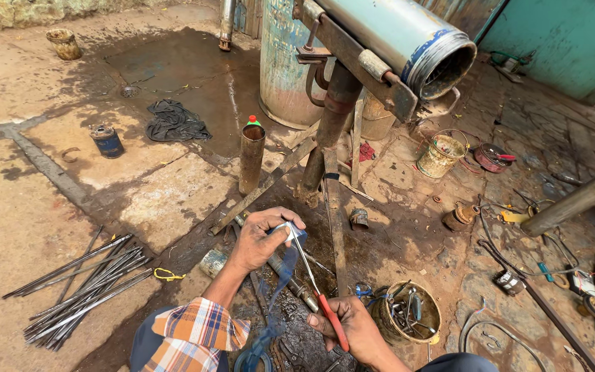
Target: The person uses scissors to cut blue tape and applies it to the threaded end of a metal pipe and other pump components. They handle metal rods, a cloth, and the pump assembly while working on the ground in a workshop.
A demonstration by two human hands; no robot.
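On the bare, oil-stained concrete workshop floor [49, 207], a loose bundle of thin grey steel rods [80, 289] lies toward the left edge, untouched, with a scrap of yellow cord [168, 275] just beside its near end. Moving right, the left hand [259, 238], in a checked orange-and-blue sleeve, is curled shut over a small shiny grey metal piece [288, 231], thumb and fingers [277, 219] pinching it from above so that only its right end shows. Against that end rests the tip of a long thin screwdriver with a red plastic handle [315, 289]; its shaft slants down and right to the right hand [352, 327], whose fingers are wrapped closed around the handle. A strip of translucent blue plastic film [277, 286] hangs from the pinched piece down toward the lap, partly loose, so by my judgement the picking or unwrapping at the piece is under way and not finished, though how much remains is too small to tell. The piece sits inside the left fingertips and at the tool's point, well apart from the right fingers. Further right, near the right wrist, stands a rusty round tin of odd tools [408, 313].
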